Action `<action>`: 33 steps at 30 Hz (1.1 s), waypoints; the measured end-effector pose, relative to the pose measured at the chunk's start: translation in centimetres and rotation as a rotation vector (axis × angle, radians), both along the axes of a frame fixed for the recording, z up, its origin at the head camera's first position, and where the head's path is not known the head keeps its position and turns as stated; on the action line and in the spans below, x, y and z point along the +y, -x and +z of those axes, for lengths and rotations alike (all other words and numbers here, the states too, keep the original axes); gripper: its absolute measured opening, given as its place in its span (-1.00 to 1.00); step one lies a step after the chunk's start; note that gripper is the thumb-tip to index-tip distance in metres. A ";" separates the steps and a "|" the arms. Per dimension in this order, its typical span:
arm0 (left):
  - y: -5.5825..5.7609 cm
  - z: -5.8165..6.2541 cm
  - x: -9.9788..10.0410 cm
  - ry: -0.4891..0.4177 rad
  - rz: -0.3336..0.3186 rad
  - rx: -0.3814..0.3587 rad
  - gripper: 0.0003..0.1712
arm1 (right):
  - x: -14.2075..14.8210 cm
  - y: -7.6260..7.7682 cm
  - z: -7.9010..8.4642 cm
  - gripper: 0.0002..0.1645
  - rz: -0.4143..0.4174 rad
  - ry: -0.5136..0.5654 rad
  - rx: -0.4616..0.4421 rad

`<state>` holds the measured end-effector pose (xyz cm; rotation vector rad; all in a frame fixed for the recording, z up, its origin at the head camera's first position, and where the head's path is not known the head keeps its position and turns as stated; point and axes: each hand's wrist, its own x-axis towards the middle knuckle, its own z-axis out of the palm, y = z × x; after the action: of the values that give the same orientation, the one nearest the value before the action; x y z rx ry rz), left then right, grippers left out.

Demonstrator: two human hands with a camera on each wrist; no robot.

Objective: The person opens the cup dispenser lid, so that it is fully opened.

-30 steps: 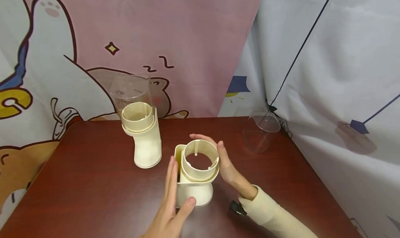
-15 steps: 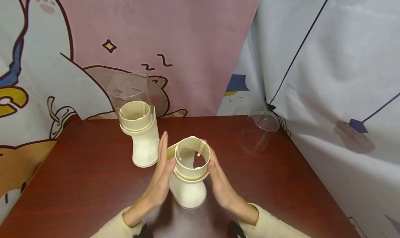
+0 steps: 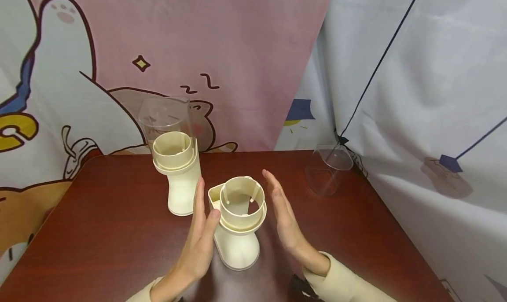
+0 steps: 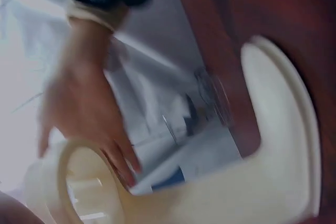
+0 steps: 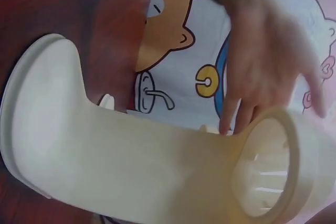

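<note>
A cream plastic stand [image 3: 236, 244] with a ring-shaped top [image 3: 240, 222] is on the reddish-brown wooden table [image 3: 119, 236], long axis upright, opening upward, foot [image 3: 240, 257] pointing near and slightly right. The left hand [image 3: 196, 249] and right hand [image 3: 289, 227] flank it, open, straight-fingered, gripping nothing; left-hand contact is unclear.

First stand [image 3: 239, 227] rests on the desk [image 3: 119, 231]. Second stand [image 3: 182, 178] sits behind it, left; container [image 3: 328, 170] behind, right.
</note>
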<state>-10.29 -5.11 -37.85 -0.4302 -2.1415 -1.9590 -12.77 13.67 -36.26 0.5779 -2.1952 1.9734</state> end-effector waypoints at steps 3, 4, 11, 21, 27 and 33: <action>-0.2 0.6 0.6 -0.018 -0.055 -0.078 -0.22 | -0.2 0.5 0.1 -0.22 0.045 0.035 -0.111; 0.0 0.7 0.8 -0.025 -0.068 -0.100 -0.21 | -0.3 0.5 0.0 -0.21 0.058 0.044 -0.142; 2.7 1.3 2.2 -0.081 -0.099 -0.163 -0.14 | -0.5 0.9 -0.7 -0.15 0.008 0.091 -0.201; 6.3 0.6 5.4 -0.126 -0.098 -0.096 -0.15 | 1.3 3.4 -1.3 -0.18 -0.145 0.061 -0.107; 8.9 0.7 6.6 -0.110 -0.107 -0.083 -0.16 | 2.4 5.9 -1.3 -0.17 -0.179 0.084 -0.065; 11.5 0.5 8.3 -0.120 -0.110 -0.089 -0.18 | 3.7 8.3 -1.5 -0.22 -0.199 0.108 -0.023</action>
<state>-21.77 3.21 -37.38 -0.4570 -2.0785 -2.1923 -21.11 17.33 -37.73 0.3103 -2.0525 1.9867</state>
